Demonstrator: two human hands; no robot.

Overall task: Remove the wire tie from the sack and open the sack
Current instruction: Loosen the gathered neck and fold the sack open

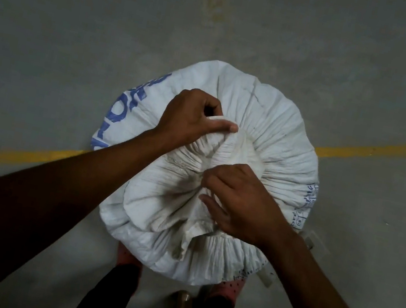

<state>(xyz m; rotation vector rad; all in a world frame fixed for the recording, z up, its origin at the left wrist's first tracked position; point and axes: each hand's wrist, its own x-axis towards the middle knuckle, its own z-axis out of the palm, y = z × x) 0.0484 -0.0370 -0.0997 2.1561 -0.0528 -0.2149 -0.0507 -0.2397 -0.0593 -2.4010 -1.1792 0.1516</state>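
Head view looks straight down on a full white sack (pixel 269 127) standing upright on the grey floor (pixel 57 19), across a yellow floor line (pixel 387 151). The sack mouth is gathered into pleats at the top centre. The left hand (pixel 188 121) pinches a fold of the gathered fabric between thumb and forefinger on the far side of the bunch. The right hand (pixel 242 204) has its fingers (pixel 214 183) curled and pressed into the pleats on the near side. No wire tie is visible; whether it is hidden under the folds or already off cannot be told.

Hazards, as judgement:
- If the tie is still wound under the pleats, pulling the fabric apart would tighten it and could tear the woven material.
- A cut wire end concealed in the folds may prick the fingers pressed into them.
- Uneven pull from one hand could tip the sack toward the feet (pixel 129 260) at the near edge of the floor area, spilling contents.
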